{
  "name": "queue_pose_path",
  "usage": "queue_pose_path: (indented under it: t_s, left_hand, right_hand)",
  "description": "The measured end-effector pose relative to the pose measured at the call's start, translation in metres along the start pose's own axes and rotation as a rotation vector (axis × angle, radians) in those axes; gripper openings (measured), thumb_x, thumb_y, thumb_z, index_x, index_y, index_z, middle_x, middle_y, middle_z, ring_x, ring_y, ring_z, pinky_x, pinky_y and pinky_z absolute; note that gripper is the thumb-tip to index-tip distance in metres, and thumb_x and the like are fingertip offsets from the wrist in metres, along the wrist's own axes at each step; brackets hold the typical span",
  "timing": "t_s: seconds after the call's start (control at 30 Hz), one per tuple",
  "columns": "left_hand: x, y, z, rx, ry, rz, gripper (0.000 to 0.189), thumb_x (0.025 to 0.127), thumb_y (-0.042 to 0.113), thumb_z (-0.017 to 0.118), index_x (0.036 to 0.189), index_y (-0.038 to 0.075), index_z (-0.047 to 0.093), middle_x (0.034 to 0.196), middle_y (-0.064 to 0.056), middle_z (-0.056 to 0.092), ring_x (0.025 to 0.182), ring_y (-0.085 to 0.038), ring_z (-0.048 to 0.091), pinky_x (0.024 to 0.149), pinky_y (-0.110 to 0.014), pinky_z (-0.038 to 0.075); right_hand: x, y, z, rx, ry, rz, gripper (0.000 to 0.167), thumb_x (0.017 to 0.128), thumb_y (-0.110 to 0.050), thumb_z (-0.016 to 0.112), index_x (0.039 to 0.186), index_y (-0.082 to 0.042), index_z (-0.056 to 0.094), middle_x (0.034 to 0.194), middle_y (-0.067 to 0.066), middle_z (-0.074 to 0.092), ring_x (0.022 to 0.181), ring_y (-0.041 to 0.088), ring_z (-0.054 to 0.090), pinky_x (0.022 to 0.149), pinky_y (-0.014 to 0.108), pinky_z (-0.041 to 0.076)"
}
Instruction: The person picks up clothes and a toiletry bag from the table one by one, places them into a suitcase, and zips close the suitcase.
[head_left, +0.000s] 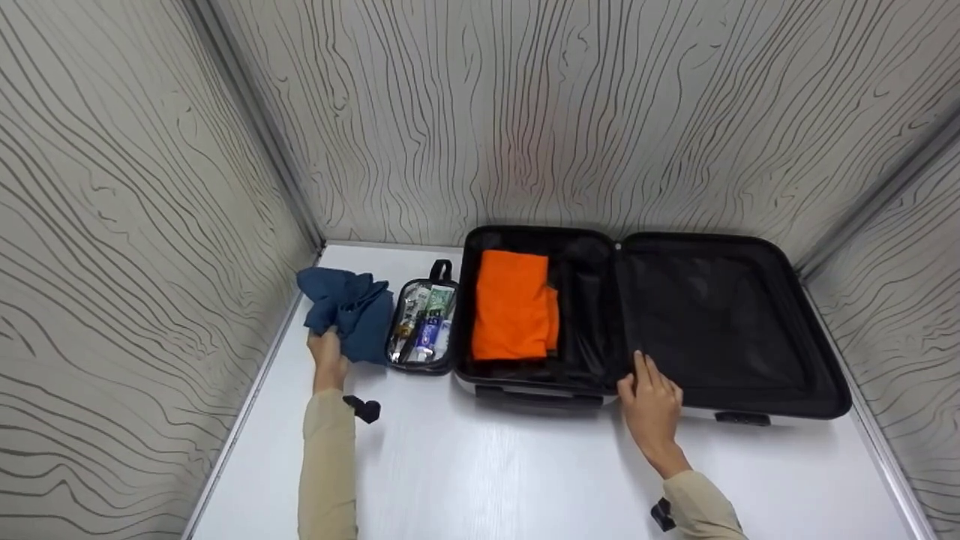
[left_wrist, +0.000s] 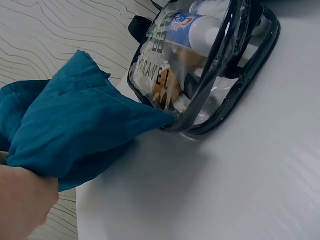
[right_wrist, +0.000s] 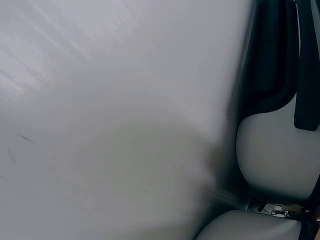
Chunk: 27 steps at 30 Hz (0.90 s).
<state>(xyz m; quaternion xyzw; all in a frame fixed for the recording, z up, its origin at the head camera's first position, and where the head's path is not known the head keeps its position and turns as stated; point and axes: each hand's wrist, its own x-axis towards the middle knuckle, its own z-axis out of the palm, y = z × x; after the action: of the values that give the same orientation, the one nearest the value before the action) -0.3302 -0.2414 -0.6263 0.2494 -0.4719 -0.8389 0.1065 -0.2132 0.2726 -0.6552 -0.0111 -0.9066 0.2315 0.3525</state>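
Observation:
At the left of the head view my left hand [head_left: 328, 352] grips a crumpled dark blue cloth [head_left: 367, 322], probably a garment. The left wrist view has the fabric [left_wrist: 85, 120] bunched above the hand [left_wrist: 27, 200], one corner overlapping a clear toiletry bag [left_wrist: 210, 75]; the fingertips are hidden. My right hand [head_left: 652, 401] rests on the front edge of an open black-lined suitcase [head_left: 720, 322], close to the hinge, with its fingers extended. A folded orange cloth [head_left: 511, 306] lies in the suitcase's left half.
The transparent toiletry bag [head_left: 424, 322] with tubes and bottles stands between the blue cloth and the suitcase. White table surface [head_left: 480, 465] stretches in front. Wood-patterned panels [head_left: 480, 112] rise behind and on both sides.

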Motion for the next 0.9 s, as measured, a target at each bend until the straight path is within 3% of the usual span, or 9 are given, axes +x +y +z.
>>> queue_pose_path:
  t_s: [0.37,0.63,0.9]
  left_hand:
    - [-0.005,0.01,0.013,0.059,0.014,0.041,0.059,0.103,0.0,0.029,0.159,0.009,0.013,0.161,-0.011,0.021,0.146,-0.022,0.022,0.115,-0.027,0.024]
    - [-0.008,0.021,0.034,0.011,0.049,0.064,0.059,0.104,0.001,0.03,0.159,0.01,0.011,0.161,-0.009,0.02,0.147,-0.021,0.02,0.115,-0.026,0.023]
    - [-0.01,0.027,0.053,-0.012,0.013,0.092,0.058,0.103,-0.001,0.031,0.158,0.006,0.013,0.16,-0.012,0.024,0.145,-0.022,0.025,0.113,-0.025,0.026]
  right_hand:
    - [0.0,0.0,-0.001,0.009,-0.016,0.021,0.042,0.088,-0.009,0.06,0.128,0.004,0.063,0.124,0.027,0.062,0.098,0.048,0.062,0.086,0.059,0.041]
    - [0.0,-0.001,-0.001,-0.003,-0.016,0.025,0.043,0.087,-0.008,0.062,0.128,0.004,0.063,0.124,0.027,0.062,0.098,0.049,0.062,0.086,0.059,0.041]
    - [0.0,0.0,0.0,0.003,0.0,0.015,0.043,0.087,-0.01,0.06,0.128,0.003,0.063,0.124,0.027,0.063,0.096,0.049,0.062,0.085,0.059,0.041]
